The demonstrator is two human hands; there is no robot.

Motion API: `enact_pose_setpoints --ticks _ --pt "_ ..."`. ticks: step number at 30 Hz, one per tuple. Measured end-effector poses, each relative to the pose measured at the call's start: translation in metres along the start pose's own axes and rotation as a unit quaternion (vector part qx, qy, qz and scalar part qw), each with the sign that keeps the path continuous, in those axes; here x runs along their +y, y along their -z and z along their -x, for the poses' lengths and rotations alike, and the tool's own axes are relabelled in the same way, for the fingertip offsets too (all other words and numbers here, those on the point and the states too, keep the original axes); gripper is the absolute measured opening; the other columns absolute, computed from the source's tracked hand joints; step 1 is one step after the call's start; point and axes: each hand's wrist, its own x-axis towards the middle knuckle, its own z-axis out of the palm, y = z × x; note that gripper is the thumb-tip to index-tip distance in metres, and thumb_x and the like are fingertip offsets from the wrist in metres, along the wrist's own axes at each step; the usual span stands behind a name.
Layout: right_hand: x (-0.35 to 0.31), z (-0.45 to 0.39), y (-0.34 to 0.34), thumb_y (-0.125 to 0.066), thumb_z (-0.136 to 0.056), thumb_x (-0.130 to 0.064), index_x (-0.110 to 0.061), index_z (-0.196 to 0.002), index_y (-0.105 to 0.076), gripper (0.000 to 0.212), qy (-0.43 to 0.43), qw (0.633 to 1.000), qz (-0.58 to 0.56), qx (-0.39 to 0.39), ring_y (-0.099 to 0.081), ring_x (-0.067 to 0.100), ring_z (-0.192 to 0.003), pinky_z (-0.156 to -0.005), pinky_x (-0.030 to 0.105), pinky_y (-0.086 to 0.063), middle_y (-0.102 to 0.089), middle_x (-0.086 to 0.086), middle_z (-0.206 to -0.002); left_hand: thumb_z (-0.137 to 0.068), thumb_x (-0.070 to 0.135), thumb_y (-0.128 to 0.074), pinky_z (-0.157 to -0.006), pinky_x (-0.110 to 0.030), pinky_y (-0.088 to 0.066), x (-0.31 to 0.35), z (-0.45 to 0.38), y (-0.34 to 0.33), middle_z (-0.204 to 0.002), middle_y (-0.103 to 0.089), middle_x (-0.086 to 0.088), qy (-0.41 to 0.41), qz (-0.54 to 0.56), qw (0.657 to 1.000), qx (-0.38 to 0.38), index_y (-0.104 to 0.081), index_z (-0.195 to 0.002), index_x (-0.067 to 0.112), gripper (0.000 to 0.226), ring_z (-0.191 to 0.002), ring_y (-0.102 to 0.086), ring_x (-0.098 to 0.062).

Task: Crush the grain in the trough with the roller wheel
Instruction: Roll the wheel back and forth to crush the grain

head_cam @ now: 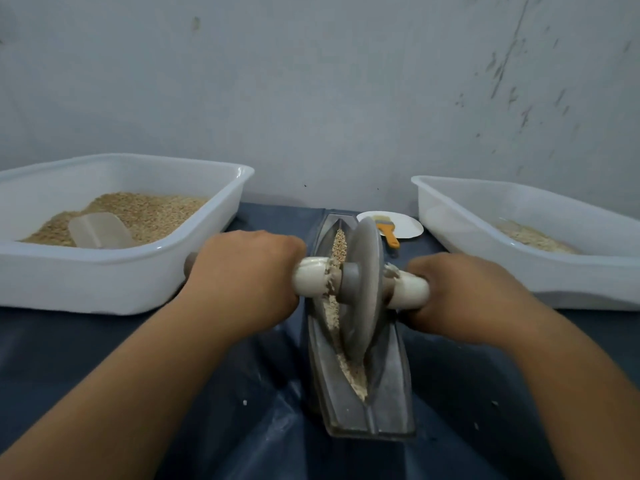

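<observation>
- A dark blue sheet [173, 341], wrinkled, covers the work surface.
- The grey trough [391, 375] lies at its centre.
- A white tub [104, 282] sits left, another white tub [519, 271] right.
- A white plate [405, 223] sits behind the trough.
- Pale crumbs [245, 402] dot the sheet.
</observation>
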Motion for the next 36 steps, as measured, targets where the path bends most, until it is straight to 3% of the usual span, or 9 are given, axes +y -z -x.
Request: enact_pose_setpoints --ticks 3,7,10,13,16,19,26,32,36 --pt "-0.012 -0.015 -0.003 -0.062 -0.077 -0.039 -0.029 -0.083 -0.054 0.014 -0.02 0.998 0.049 0.042 -0.054 0.02 -0.072 -0.056 0.029 -0.037 -0.059 -0.009 -0.076 -0.079 0.033 -0.061 -0.058 -0.028 -0.032 0.005 -0.011 0.002 -0.066 -0.045 0.009 0.019 0.006 0.999 -0.044 -0.044 -0.079 0.033 0.017 -0.064 -0.045 -0.013" --pt "-0.004 -0.009 0.005 -0.065 -0.064 -0.042 -0.036 -0.08 -0.054 0.021 -0.011 0.999 0.028 -0.032 -0.058 0.009 -0.066 -0.052 0.026 -0.04 -0.061 -0.011 -0.07 -0.072 0.032 -0.063 -0.058 -0.026 -0.037 -0.003 -0.008 0.008 -0.07 -0.053 0.008 0.005 0.019 0.994 -0.111 -0.045 -0.075 0.033 0.018 -0.064 -0.05 -0.01" --pt "-0.001 -0.002 0.0 -0.062 -0.059 -0.046 -0.046 -0.082 -0.05 0.026 -0.006 1.0 0.016 0.008 -0.053 0.003 -0.06 -0.047 0.025 -0.033 -0.059 -0.013 -0.065 -0.066 0.037 -0.061 -0.05 -0.024 -0.032 -0.005 0.001 0.004 -0.065 -0.052 0.009 0.005 0.019 0.997 -0.076 -0.043 -0.068 0.034 0.019 -0.057 -0.046 -0.005" --pt "-0.012 -0.015 -0.007 -0.063 -0.074 -0.041 -0.03 -0.079 -0.05 0.017 -0.025 0.996 0.055 0.068 -0.055 0.019 -0.07 -0.054 0.028 -0.036 -0.06 -0.01 -0.075 -0.076 0.033 -0.061 -0.061 -0.029 -0.037 0.001 -0.011 0.006 -0.07 -0.052 0.008 0.026 0.01 0.996 -0.082 -0.046 -0.077 0.032 0.015 -0.065 -0.048 -0.013" --pt "-0.011 -0.017 -0.003 -0.063 -0.073 -0.035 -0.028 -0.079 -0.053 0.014 -0.018 0.998 0.048 0.028 -0.059 0.018 -0.073 -0.057 0.028 -0.042 -0.061 -0.008 -0.076 -0.076 0.03 -0.063 -0.064 -0.03 -0.044 0.002 -0.014 0.009 -0.076 -0.057 0.006 0.021 0.007 0.994 -0.11 -0.052 -0.085 0.031 0.014 -0.07 -0.054 -0.015" --pt "0.001 0.001 0.006 -0.063 -0.057 -0.044 -0.039 -0.081 -0.053 0.026 -0.004 0.999 0.013 -0.043 -0.056 0.004 -0.062 -0.05 0.026 -0.039 -0.06 -0.012 -0.067 -0.068 0.036 -0.064 -0.05 -0.023 -0.033 -0.004 0.002 0.012 -0.066 -0.053 0.009 -0.014 0.006 0.996 -0.093 -0.046 -0.072 0.035 0.018 -0.058 -0.046 -0.003" --pt "-0.013 -0.014 0.0 -0.066 -0.075 -0.033 -0.028 -0.08 -0.055 0.013 -0.027 0.999 0.016 0.011 -0.057 0.017 -0.071 -0.059 0.028 -0.044 -0.061 -0.009 -0.075 -0.077 0.029 -0.061 -0.064 -0.03 -0.043 0.005 -0.012 0.01 -0.074 -0.055 0.007 0.019 0.002 0.996 -0.084 -0.048 -0.08 0.032 0.014 -0.069 -0.053 -0.017" --pt "-0.001 0.014 0.008 -0.067 -0.06 -0.053 -0.047 -0.081 -0.052 0.026 -0.001 1.0 -0.021 -0.012 -0.055 0.0 -0.06 -0.05 0.026 -0.04 -0.06 -0.016 -0.064 -0.068 0.038 -0.063 -0.047 -0.022 -0.024 -0.002 0.007 0.013 -0.059 -0.046 0.011 -0.026 -0.006 1.0 -0.015 -0.039 -0.065 0.035 0.025 -0.051 -0.037 -0.002" --pt "-0.012 -0.008 -0.003 -0.064 -0.075 -0.045 -0.032 -0.083 -0.054 0.017 -0.024 0.998 0.028 0.043 -0.056 0.017 -0.073 -0.057 0.028 -0.039 -0.059 -0.01 -0.075 -0.076 0.03 -0.061 -0.065 -0.03 -0.044 0.0 -0.011 0.006 -0.075 -0.056 0.008 0.009 0.013 0.998 -0.063 -0.045 -0.076 0.033 0.016 -0.07 -0.052 -0.016"
